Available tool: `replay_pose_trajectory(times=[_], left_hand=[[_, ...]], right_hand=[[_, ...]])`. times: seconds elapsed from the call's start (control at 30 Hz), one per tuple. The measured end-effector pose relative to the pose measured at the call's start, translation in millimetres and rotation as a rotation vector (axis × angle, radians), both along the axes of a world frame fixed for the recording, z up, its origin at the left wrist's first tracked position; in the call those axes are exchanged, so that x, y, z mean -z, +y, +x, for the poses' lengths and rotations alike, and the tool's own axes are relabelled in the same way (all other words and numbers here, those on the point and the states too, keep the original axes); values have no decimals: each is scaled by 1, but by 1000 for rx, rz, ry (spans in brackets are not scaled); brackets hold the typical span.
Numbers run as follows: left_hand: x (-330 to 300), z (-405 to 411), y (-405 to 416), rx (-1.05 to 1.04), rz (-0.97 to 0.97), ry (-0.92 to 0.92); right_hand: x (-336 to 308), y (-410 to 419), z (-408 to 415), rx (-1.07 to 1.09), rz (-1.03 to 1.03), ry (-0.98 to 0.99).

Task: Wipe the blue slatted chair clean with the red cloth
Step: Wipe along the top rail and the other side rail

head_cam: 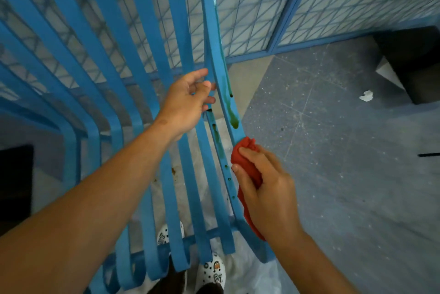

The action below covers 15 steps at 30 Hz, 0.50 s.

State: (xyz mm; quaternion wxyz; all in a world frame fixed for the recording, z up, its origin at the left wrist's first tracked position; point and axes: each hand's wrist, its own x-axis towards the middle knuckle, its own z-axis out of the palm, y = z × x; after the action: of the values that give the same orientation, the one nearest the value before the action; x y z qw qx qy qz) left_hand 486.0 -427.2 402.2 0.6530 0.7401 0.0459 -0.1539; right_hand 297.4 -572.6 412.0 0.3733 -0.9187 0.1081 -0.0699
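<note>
Filling most of the view from about nine o'clock round to one, the chair [100, 60] is a run of curved blue slats, rigid and smooth; it looks steady enough to lean on, and a slat edge is the natural place to brace it. Its outermost slat [215, 60] at right carries a dark greenish drip [234, 120] that runs down toward the centre, and smaller dark spots dot the slat just left of it. That glossy paint should let wet grime slide off, though dried drips may need firm rubbing.

At centre, the left hand [184, 103] has its fingers loosely curled round a slat edge, steadying the frame. At about five o'clock the right hand [264, 189] is clenched on the cloth [245, 155], a soft, light, bunched red wad pressed against the outer slat just below the drip; it will mould to the slat's edges.

At six o'clock, a white shoe [213, 270] bears a patch reading "87".
</note>
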Motion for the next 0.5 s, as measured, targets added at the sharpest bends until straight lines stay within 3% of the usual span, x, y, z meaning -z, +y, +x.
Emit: replay_pose_trajectory(times=[0.27,0.5], left_hand=[[-23,33,-3,24,166,-3],[-29,45,-2,91,254,-17]], right_hand=[[-11,7,64,80,133,101],[-27,-8,19,77,123,294]])
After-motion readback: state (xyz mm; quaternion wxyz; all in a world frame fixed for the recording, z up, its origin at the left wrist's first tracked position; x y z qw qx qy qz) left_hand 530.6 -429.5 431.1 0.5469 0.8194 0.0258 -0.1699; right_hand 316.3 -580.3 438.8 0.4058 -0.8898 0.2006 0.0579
